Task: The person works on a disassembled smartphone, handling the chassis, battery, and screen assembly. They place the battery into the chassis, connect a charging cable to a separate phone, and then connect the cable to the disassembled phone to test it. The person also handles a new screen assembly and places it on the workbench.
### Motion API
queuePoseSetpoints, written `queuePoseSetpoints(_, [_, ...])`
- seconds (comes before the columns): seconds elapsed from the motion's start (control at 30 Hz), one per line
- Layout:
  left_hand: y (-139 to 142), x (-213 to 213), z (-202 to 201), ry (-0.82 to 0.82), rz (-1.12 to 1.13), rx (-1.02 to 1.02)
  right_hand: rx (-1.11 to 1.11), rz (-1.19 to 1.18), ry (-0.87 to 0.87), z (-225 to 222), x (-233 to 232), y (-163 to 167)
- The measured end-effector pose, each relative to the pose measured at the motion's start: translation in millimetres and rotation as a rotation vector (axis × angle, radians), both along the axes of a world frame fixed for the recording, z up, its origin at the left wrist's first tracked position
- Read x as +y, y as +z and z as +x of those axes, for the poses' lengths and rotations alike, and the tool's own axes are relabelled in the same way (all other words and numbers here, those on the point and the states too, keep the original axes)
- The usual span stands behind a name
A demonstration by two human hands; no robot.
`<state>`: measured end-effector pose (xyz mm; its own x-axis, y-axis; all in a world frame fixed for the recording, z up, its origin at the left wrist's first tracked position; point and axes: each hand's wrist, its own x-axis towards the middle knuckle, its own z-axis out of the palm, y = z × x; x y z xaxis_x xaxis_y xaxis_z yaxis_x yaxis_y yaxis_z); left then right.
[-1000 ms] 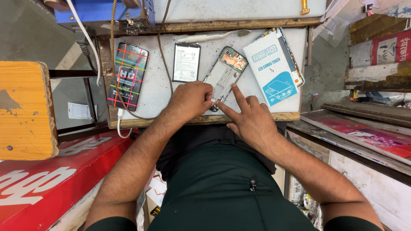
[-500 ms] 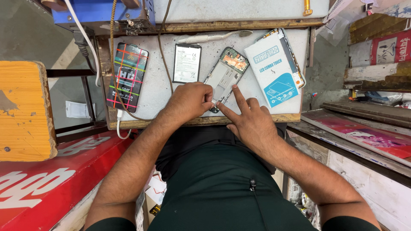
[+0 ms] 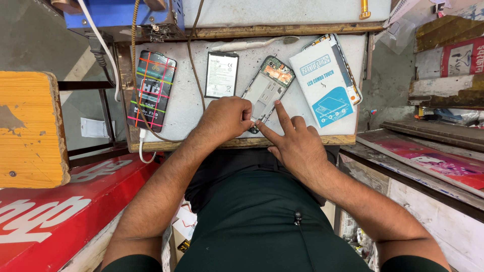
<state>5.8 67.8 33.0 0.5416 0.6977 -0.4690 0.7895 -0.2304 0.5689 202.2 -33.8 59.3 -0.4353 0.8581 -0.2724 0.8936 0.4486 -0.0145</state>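
Left hand (image 3: 227, 118) closed, pinching at the lower end of the opened phone (image 3: 266, 89); right hand (image 3: 295, 146) steadies it with 2 spread fingers; the work there looks fine and needs a steady hold.

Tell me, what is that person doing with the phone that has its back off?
A person sits at a small white worktable with an opened phone lying on it, its insides showing. The left hand pinches at the phone's lower end, and the right hand steadies it with two fingers spread. Beside it lie a loose battery, a white and blue box, and another phone with a lit, striped screen.
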Motion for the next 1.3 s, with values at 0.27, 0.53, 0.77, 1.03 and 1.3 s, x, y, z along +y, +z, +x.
queuePoseSetpoints(0.27, [3.7,2.3,0.8,-0.016,0.003,0.004,-0.002,0.013,0.002,0.4,-1.0,-4.5])
queuePoseSetpoints(0.53, [7.8,1.1,3.0,0.010,-0.021,0.033,0.013,0.009,-0.003,0.3,-1.3,-8.0])
queuePoseSetpoints(0.77, [9.4,0.0,5.6,0.006,-0.002,0.042,0.159,0.044,-0.050,3.6,-4.1,-7.5])
queuePoseSetpoints(1.03, [12.8,-8.3,8.3,-0.012,0.087,0.054,0.587,0.070,-0.320,4.6,-12.1,-3.8])
queuePoseSetpoints(1.3, [34.2,-36.0,14.0,0.112,0.300,0.129,0.866,-0.019,-0.579,-10.9,-5.3,-3.1])
